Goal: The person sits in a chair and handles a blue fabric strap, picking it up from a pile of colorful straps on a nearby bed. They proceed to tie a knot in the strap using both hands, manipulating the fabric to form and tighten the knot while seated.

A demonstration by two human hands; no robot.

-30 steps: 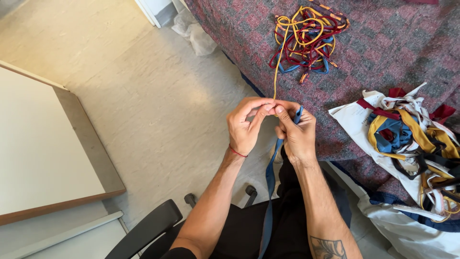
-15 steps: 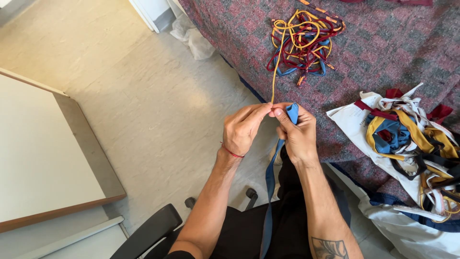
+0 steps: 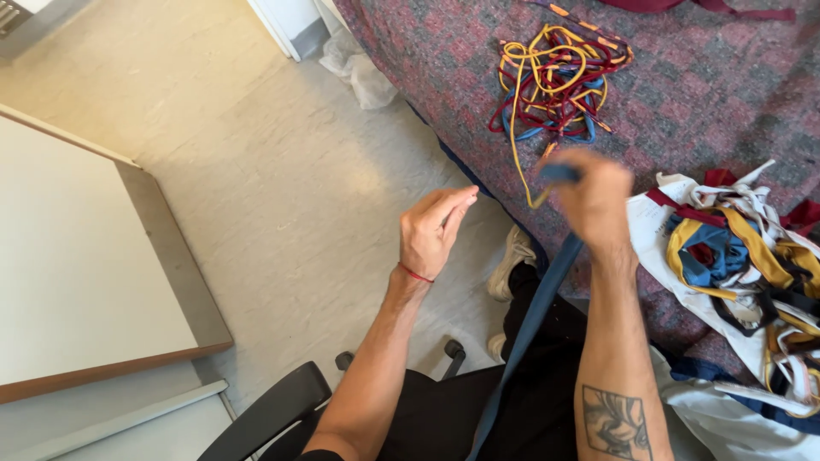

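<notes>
My right hand [image 3: 594, 201] is blurred with motion and grips the top end of a long blue fabric strip [image 3: 534, 316] that hangs down across my lap. A yellow strip [image 3: 516, 128] runs from beside that hand up to a tangled pile of yellow, dark red and blue strips [image 3: 555, 81] on the patterned blanket [image 3: 700, 102]. My left hand [image 3: 434, 230] hovers apart to the left, fingers loosely together, holding nothing that I can see. A red thread circles its wrist.
A white bag [image 3: 743, 265] heaped with more coloured strips lies on the blanket at the right. A white desk with a wooden edge [image 3: 77, 282] stands at the left. A black chair armrest [image 3: 269, 414] sits near my left elbow. A crumpled plastic bag [image 3: 359, 72] lies on the floor.
My hands were joined on the strips; now they have separated. My right hand swung right toward the blanket with the blue strip, and my left hand let go and stayed left.
</notes>
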